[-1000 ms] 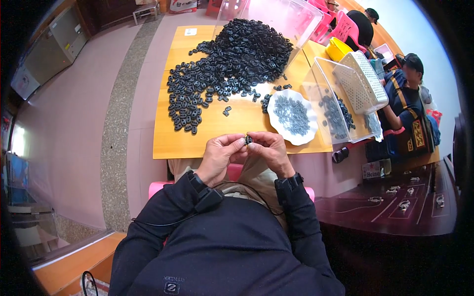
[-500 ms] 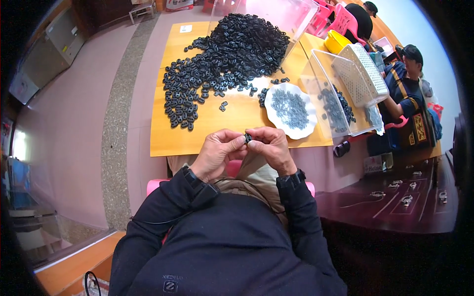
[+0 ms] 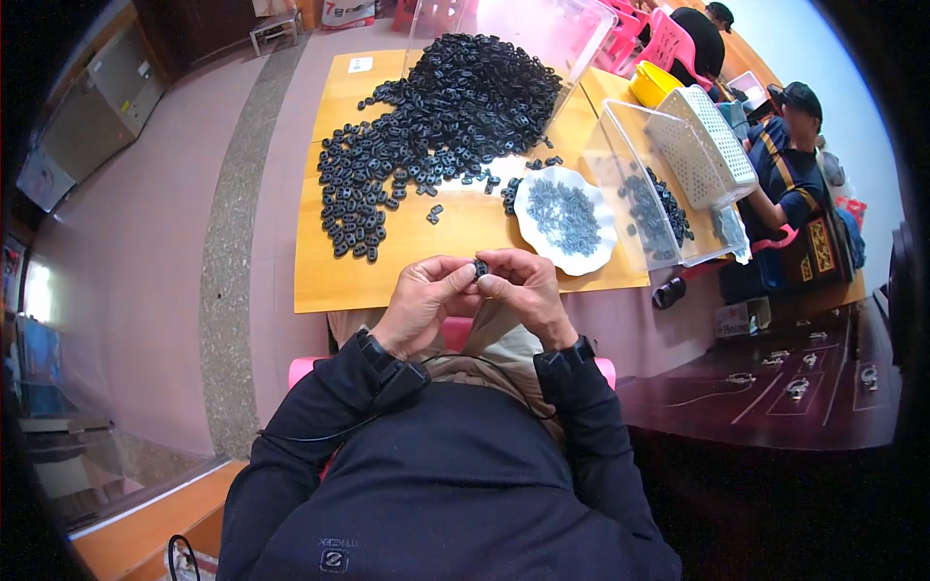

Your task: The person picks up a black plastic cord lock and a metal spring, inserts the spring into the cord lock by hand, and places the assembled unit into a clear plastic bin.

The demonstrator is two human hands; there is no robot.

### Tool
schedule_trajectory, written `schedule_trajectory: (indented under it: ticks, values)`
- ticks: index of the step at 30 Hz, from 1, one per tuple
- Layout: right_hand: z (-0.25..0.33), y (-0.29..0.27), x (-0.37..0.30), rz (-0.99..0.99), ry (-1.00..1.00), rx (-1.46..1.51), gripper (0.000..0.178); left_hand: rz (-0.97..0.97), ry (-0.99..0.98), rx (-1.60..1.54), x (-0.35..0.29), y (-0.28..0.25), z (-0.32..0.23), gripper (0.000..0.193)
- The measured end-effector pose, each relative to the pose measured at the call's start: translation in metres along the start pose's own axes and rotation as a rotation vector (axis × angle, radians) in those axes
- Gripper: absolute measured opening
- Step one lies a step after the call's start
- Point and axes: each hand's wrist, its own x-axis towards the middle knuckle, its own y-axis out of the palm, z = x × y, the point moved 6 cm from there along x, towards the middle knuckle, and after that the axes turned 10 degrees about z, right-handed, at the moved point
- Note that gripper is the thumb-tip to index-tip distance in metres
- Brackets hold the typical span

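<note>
**Black plastic part pinched between two hands at the desk's near edge**

Black and small, the plastic part [image 3: 480, 267] sits between the fingertips of both hands, which are brought together just above the near edge of the wooden desk [image 3: 407, 276]. The left hand [image 3: 426, 300] and the right hand [image 3: 523, 290] both close on it, thumbs meeting. It seems the person is fitting or checking this one piece. Behind, a big heap of black parts [image 3: 436, 126] covers the far half of the desk; a white scalloped plate [image 3: 601, 254] with grey small pieces lies toward the right edge, beside a clear plastic bin [image 3: 620, 145]. I judge the next move needs a steady pinch and careful alignment.
</note>
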Motion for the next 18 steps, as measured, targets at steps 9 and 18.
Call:
schedule_trajectory:
  ticks: [9,18]
  values:
    - [0.022,0.009,0.003,0.029,-0.173,-0.402,0.033,-0.005,-0.021,0.013,0.002,0.000,0.001,0.019]
    - [0.036,0.032,-0.002,-0.067,-0.297,-1.121,0.028,-0.100,-0.055,0.063,-0.003,-0.006,0.004,0.014]
